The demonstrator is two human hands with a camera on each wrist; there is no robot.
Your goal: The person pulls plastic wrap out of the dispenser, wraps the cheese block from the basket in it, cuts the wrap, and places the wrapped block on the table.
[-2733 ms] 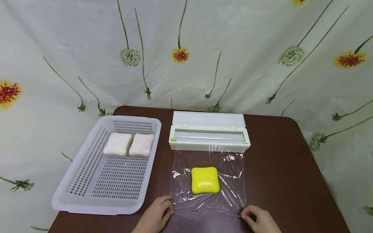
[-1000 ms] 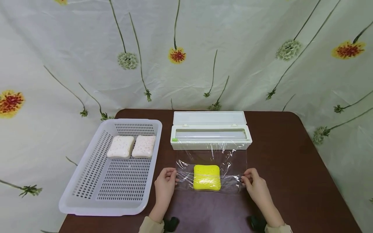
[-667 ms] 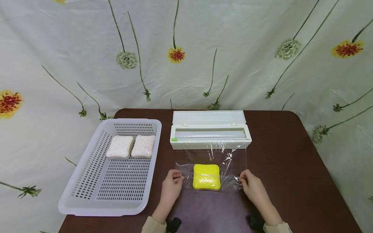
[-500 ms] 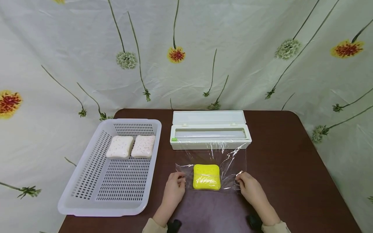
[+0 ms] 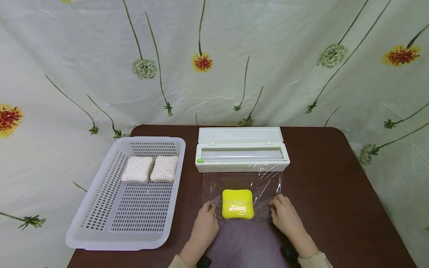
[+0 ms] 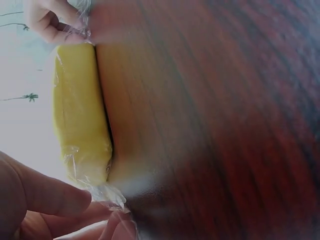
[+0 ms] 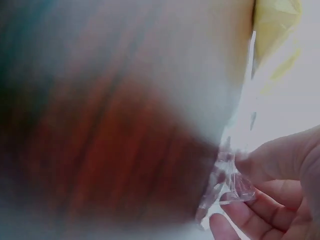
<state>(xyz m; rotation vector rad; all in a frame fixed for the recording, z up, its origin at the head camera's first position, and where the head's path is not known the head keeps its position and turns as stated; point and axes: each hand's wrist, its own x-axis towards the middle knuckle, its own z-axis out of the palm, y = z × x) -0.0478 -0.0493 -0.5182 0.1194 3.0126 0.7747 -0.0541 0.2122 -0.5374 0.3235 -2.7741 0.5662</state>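
Observation:
A yellow, rounded-square bar of soap (image 5: 237, 204) lies on the table with clear cling film (image 5: 241, 181) folded over its near part. The film runs back to the white cling film dispenser (image 5: 242, 166), whose lid stands raised. My left hand (image 5: 205, 225) pinches the film just left of the soap; in the left wrist view its thumb and fingers hold a gathered bit beside the soap's end. On the other side, my right hand (image 5: 286, 217) pinches the film between thumb and fingers, and the right wrist view shows a crumpled tuft (image 7: 235, 187) there.
A white perforated basket (image 5: 125, 243) stands at the left, holding two speckled white soap bars, one (image 5: 137, 169) beside the other (image 5: 164, 168). A green slider (image 5: 200, 160) sits at the dispenser's left end. A floral cloth (image 5: 214, 74) hangs behind the dark brown table (image 5: 335, 208).
The film's near edge has been lifted over the soap. Both hands first moved away from the body with it, then closed in toward the soap from either side.

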